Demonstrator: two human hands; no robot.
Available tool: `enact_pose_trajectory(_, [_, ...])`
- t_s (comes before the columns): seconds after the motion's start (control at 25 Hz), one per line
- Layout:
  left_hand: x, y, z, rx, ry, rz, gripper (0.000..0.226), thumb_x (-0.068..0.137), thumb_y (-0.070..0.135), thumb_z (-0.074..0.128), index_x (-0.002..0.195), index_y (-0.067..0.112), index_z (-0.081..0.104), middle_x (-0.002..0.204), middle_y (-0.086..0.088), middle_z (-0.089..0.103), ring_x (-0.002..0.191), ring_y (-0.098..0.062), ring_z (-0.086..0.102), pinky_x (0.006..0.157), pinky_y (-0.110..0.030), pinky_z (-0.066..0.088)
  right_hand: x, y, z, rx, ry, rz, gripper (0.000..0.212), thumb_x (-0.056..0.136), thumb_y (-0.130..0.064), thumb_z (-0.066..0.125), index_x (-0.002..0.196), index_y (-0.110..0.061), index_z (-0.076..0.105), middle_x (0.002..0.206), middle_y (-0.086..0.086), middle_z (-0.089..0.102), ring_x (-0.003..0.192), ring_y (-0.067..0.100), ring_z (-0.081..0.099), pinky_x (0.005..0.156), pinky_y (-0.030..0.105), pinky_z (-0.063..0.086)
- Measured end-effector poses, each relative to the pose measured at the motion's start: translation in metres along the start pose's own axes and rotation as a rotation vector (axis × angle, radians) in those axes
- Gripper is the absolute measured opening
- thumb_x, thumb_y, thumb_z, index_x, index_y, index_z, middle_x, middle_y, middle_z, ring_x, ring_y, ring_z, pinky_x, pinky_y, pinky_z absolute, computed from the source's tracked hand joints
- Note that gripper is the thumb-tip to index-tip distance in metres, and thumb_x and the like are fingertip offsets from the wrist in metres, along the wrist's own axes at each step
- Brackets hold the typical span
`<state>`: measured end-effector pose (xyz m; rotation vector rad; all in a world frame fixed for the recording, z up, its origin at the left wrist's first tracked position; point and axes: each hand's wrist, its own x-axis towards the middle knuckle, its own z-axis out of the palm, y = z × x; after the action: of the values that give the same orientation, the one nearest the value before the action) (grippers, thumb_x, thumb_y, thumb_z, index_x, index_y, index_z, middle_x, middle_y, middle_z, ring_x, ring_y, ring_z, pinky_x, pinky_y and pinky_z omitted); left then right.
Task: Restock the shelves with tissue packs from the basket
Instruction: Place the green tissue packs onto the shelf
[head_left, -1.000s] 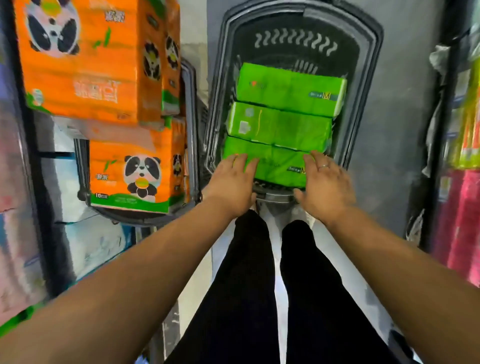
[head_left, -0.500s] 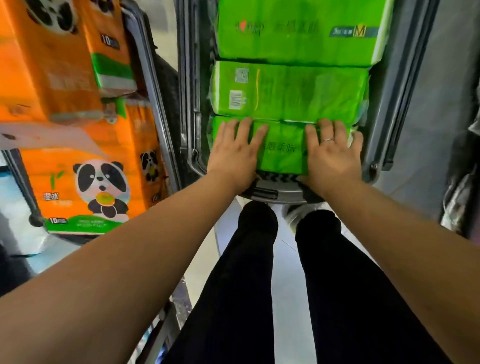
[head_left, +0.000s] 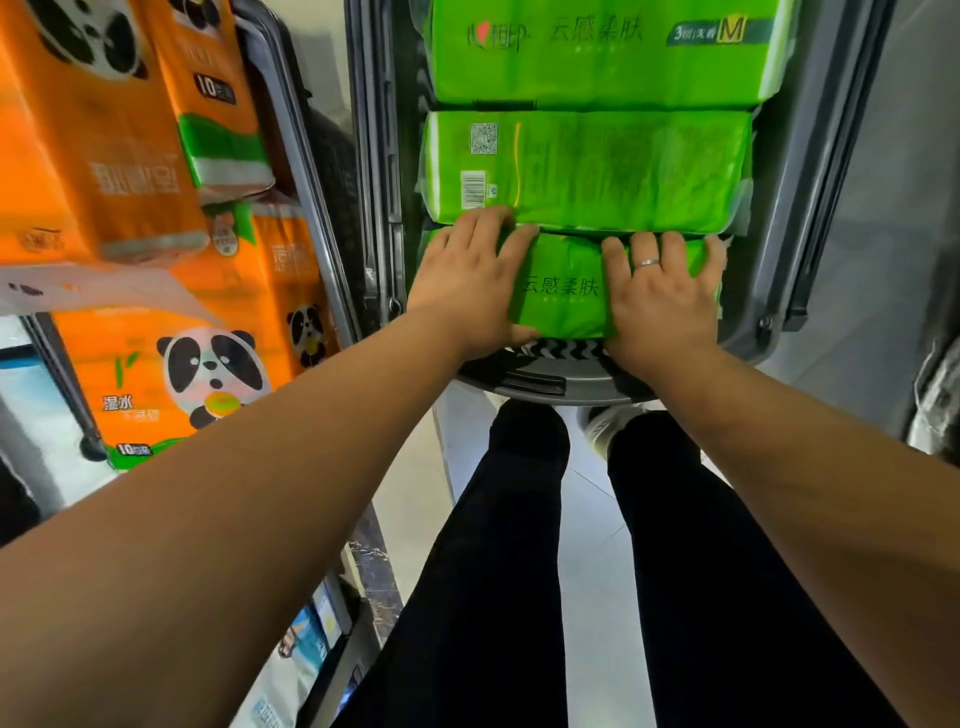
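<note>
Basket (head_left: 810, 208) full wall to wall: three green packs (head_left: 623, 171) pressed edge to edge, open from above only. Orange packs (head_left: 104, 156) crowd left. Bare floor (head_left: 893, 182) right.
</note>
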<state>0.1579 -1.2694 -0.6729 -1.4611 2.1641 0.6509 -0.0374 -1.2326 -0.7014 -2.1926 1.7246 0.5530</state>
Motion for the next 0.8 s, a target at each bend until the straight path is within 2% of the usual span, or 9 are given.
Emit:
enact_pose_trajectory(0.28, [-0.011, -0.002, 0.004, 0.124, -0.073, 0.035, 0.116, 0.070, 0.054, 0.075, 0.153, 0.022, 0.002, 0.154, -0.009, 0.018, 0.142, -0.029, 0.017, 0.117, -0.044, 0.012, -0.009, 0.004, -0.012, 0.051, 0.054, -0.040, 0.087, 0.045, -0.016, 0.083, 0.125, -0.004, 0.051, 0.106, 0.021, 0.054, 0.097, 0.037, 0.052, 0.095, 0.063, 0.035])
enact_pose_trajectory(0.52, [-0.037, 0.004, -0.007, 0.179, -0.066, 0.000, 0.121, 0.068, 0.060, 0.073, 0.152, 0.028, -0.008, 0.150, -0.012, 0.024, 0.139, -0.032, 0.022, 0.116, -0.053, 0.005, -0.032, 0.009, -0.032, 0.089, 0.106, -0.070, 0.087, 0.046, -0.025, 0.083, 0.125, -0.008, 0.050, 0.105, 0.018, 0.055, 0.096, 0.036, 0.051, 0.094, 0.056, 0.035])
enact_pose_trajectory(0.8, [-0.079, 0.016, -0.061, 0.143, -0.011, 0.095, 0.118, 0.067, 0.060, 0.074, 0.154, 0.022, 0.004, 0.143, -0.015, 0.035, 0.131, -0.035, 0.033, 0.113, -0.046, 0.019, -0.065, 0.021, -0.093, 0.135, 0.031, -0.051, 0.092, 0.050, -0.029, 0.084, 0.131, -0.010, 0.047, 0.114, 0.019, 0.054, 0.107, 0.039, 0.047, 0.097, 0.053, 0.029])
